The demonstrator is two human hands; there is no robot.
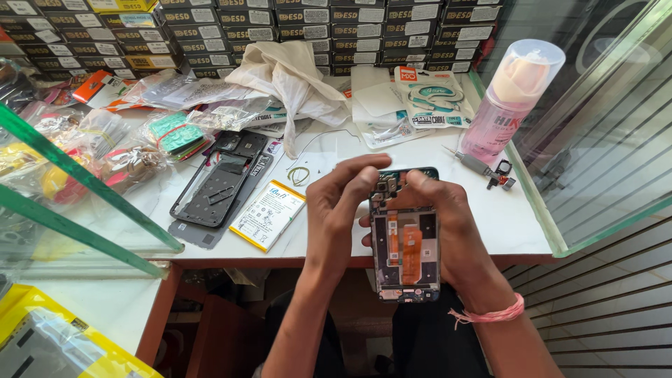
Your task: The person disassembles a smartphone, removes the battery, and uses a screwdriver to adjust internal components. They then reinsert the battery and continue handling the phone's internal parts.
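Both hands clamped on opened phone point(406, 245), left hand point(339, 203), right hand point(448, 217) flanking it

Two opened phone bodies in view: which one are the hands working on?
The opened phone with orange flex cables, gripped by the left hand and right hand at the table edge. The other, a dark frame, lies untouched beside the white battery.

Bare forearms, no sleeves; a pink thread band point(498, 313) tied around the right wrist; dark trousers point(434, 343)
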